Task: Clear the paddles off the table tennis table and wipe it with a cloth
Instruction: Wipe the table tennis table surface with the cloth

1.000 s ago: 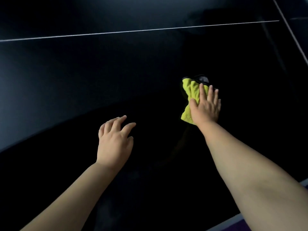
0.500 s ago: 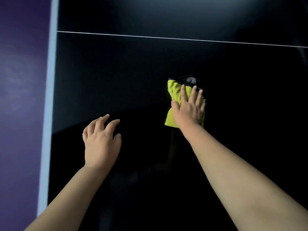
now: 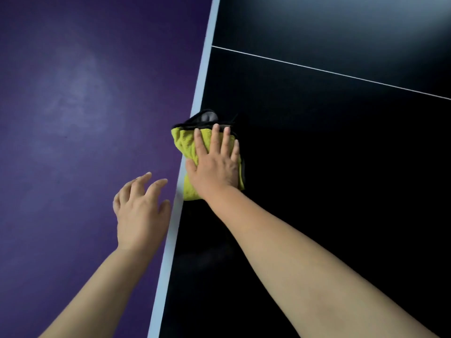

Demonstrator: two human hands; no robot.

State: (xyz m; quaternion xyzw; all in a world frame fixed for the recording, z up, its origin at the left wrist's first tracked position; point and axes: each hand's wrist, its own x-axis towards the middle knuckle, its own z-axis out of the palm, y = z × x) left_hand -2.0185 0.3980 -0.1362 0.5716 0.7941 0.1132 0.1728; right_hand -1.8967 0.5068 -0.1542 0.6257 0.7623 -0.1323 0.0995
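No paddles in view; wiping looks underway: right hand (image 3: 214,167), fingers flat, presses cloth (image 3: 185,145) at table (image 3: 317,215) edge mid-frame; left hand (image 3: 140,215) loose, empty.

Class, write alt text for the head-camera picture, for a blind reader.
A person's right hand presses a yellow cloth flat at the pale edge of a dark table tennis table. The left hand, fingers loosely spread, hovers beside the table over a purple floor.

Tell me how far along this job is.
No paddles show on the visible table, so clearing looks done. The right hand presses the yellow cloth at the white side edge, mid-wipe; the left hand is free. Remaining unwiped surface cannot be judged.
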